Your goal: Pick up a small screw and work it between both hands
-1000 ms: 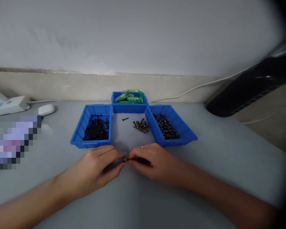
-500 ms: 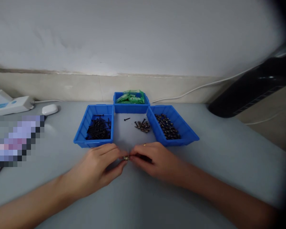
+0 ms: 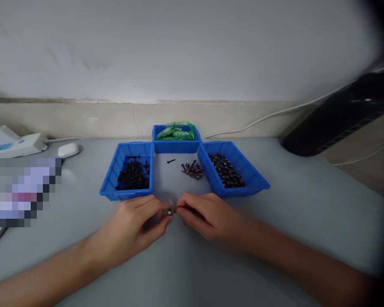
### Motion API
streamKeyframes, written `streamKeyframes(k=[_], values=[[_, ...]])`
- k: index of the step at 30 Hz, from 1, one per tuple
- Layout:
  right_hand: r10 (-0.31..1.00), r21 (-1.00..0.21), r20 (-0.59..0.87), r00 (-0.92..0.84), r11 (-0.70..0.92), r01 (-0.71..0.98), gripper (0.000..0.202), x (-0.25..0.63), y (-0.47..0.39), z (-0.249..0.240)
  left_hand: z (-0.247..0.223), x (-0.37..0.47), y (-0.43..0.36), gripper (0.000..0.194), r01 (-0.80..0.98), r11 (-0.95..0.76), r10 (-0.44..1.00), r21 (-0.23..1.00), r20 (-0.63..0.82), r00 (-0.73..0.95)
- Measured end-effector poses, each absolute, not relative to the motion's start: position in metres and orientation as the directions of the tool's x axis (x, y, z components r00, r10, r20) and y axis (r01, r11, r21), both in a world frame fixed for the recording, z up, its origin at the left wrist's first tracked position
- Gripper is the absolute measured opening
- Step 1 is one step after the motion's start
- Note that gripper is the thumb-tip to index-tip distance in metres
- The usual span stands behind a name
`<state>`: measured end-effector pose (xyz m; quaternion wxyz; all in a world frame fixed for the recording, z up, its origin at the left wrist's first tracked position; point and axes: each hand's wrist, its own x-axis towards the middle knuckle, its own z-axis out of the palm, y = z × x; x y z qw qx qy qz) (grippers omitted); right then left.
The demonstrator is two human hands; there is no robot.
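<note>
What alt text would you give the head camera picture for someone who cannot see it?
Two bare hands, left hand and right hand, pinch a tiny metal fastener between their fingertips over a grey table. Beyond them, three blue plastic trays hold dark screws and green packets, with loose screws lying between.

Left hand [image 3: 132, 226] and right hand [image 3: 205, 213] pinching small metal fastener [image 3: 170, 211] between fingertips, grey table [image 3: 291, 221], three blue bins [image 3: 128, 170] just behind

Left hand [image 3: 137, 221] and right hand [image 3: 205, 213] meet fingertip to fingertip, pinched.
</note>
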<state>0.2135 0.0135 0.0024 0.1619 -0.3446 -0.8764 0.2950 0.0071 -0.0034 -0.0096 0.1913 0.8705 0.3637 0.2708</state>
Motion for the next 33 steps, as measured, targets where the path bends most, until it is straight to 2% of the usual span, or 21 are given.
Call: streamKeyframes(k=[3,9,12,17,22,26,29,33], values=[[0.675,-0.513,0.155,-0.722,0.679,0.525,0.016,0.213,0.011,-0.001,-0.01,0.009,-0.004,0.01,0.535,-0.662,0.73,0.525,0.289,0.619],[0.536,-0.185,0.352,-0.768,0.844,0.504,0.031,0.213,0.006,-0.004,-0.007,0.014,-0.006,0.017,0.517,-0.663,0.707,0.541,0.227,0.67],[0.512,-0.129,0.363,-0.779,0.855,0.502,0.031,0.215,0.007,-0.003,-0.007,0.013,-0.005,0.016,0.533,-0.64,0.729,0.554,0.218,0.649],[0.551,-0.209,0.304,-0.777,0.834,0.51,0.025,0.218,0.011,-0.001,-0.01,0.007,-0.003,0.006,0.521,-0.614,0.755,0.593,0.251,0.605],[0.598,-0.404,0.209,-0.773,0.773,0.489,0.021,0.216,0.015,-0.002,-0.006,0.007,-0.004,0.009,0.475,-0.616,0.75,0.628,0.283,0.598],[0.62,-0.455,0.184,-0.763,0.741,0.493,0.018,0.214,0.015,-0.004,-0.004,0.008,-0.004,0.01,0.438,-0.624,0.731,0.647,0.287,0.619],[0.646,-0.503,0.184,-0.741,0.709,0.494,0.013,0.216,0.014,-0.002,-0.006,0.006,-0.005,0.009,0.466,-0.635,0.733,0.616,0.291,0.615],[0.678,-0.649,0.146,-0.72,0.615,0.448,0.018,0.216,0.014,0.003,-0.011,0.003,-0.002,0.006,0.506,-0.684,0.713,0.526,0.337,0.615]])
